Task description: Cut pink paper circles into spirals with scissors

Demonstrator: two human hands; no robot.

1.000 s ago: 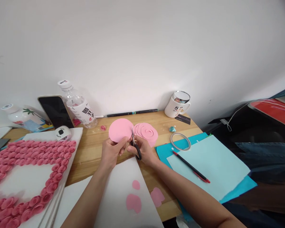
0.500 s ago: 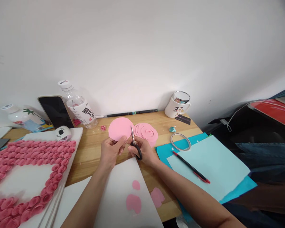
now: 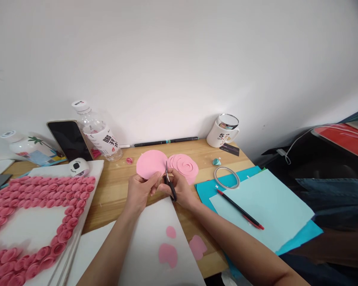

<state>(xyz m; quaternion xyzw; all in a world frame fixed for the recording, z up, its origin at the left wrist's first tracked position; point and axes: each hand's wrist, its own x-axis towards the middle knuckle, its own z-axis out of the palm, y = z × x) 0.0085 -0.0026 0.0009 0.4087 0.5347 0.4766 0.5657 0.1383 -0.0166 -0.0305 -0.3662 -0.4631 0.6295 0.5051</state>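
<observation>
A round pink paper disc [image 3: 150, 163] is pinched at its lower edge between the thumb and fingers of my left hand [image 3: 141, 190]. My right hand [image 3: 180, 190] is closed around the black handles of a pair of scissors [image 3: 172, 188]. The scissor blades point up and lie against the right edge of the disc. Just right of the blades, a stack of pink paper spirals [image 3: 185, 167] lies on the wooden table [image 3: 111, 186]. Below my hands, pink paper scraps [image 3: 168, 255] rest on a white board [image 3: 149, 238].
At left lies a board with rows of pink paper roses [image 3: 64, 234], near a plastic bottle [image 3: 100, 133] and a phone [image 3: 70, 140]. A mug [image 3: 223, 131] stands by the wall. On the right are blue paper sheets [image 3: 274, 210], a tape roll [image 3: 226, 177] and a pen [image 3: 240, 208].
The disc has tilted, its top edge dropping a little. The scissors have shifted slightly down and their handles have turned in my right hand.
</observation>
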